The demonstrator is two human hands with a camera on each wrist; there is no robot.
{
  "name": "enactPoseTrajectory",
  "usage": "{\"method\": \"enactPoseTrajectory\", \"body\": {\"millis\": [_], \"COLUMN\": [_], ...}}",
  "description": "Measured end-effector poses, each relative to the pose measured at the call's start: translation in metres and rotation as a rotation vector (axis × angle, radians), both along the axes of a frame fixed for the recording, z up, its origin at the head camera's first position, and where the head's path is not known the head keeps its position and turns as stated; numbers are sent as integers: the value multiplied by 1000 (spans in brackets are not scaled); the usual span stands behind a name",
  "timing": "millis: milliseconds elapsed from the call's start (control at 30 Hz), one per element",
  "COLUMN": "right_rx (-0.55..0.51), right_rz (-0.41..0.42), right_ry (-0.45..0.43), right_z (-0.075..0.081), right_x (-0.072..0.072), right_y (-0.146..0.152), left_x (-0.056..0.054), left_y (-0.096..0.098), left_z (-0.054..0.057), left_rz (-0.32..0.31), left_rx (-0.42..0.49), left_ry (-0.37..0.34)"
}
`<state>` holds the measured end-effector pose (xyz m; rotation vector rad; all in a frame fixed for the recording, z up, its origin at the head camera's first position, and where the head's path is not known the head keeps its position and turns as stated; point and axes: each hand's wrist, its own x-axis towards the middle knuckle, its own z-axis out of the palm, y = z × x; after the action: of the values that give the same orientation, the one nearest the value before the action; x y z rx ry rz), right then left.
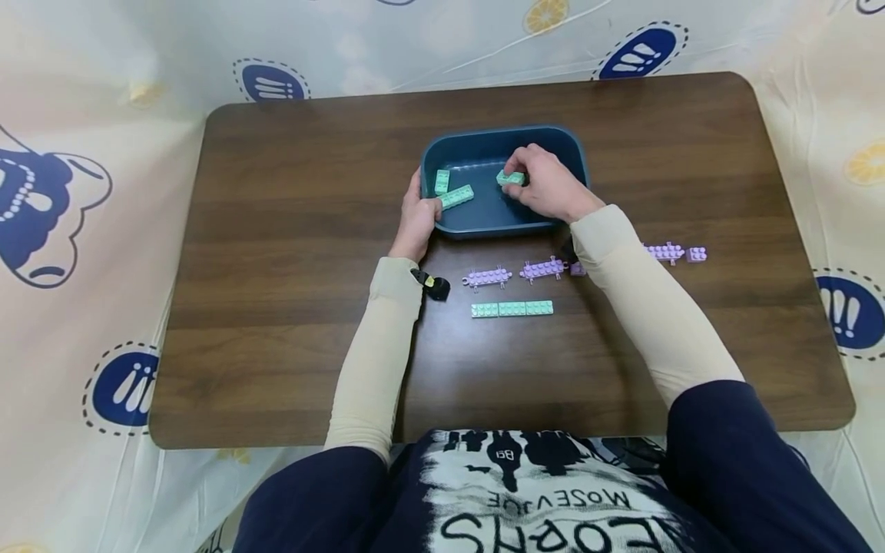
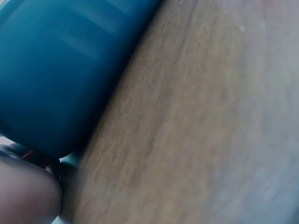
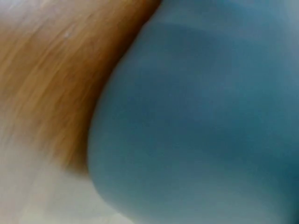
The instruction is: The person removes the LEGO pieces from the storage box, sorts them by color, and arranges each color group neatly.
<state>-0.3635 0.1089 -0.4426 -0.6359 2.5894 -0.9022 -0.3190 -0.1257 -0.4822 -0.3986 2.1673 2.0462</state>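
A dark blue plastic tray [image 1: 501,226] stands toward the far side of the table. My left hand [image 1: 415,221] grips its near left corner, thumb over the rim; part of that hand [image 2: 28,193] shows beside the tray's wall [image 2: 51,84] in the left wrist view. Inside the tray, my right hand [image 1: 548,184] pinches a mint green building brick [image 1: 510,178] between thumb and fingers. Two more mint green pieces lie at the tray's left end, a short one [image 1: 442,182] and a longer one [image 1: 457,197]. The right wrist view has only the tray's blurred outer wall [image 3: 196,112].
In front of the tray lies a row of three joined mint green bricks [image 1: 512,309]. Purple brick pieces with side prongs [image 1: 487,278] form a line behind it, running right [image 1: 665,252] to a small purple brick [image 1: 696,254]. My right forearm hides part of that line.
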Motion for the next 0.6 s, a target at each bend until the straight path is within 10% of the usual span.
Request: {"method": "enactPoseTrajectory", "body": {"millis": [600], "right_rx": [-85], "right_rz": [-32], "right_ry": [-35], "right_z": [19], "right_x": [28], "right_y": [27], "left_x": [0], "left_y": [1], "left_z": [-2], "left_rz": [2], "left_rx": [2], "left_ry": [-5]}}
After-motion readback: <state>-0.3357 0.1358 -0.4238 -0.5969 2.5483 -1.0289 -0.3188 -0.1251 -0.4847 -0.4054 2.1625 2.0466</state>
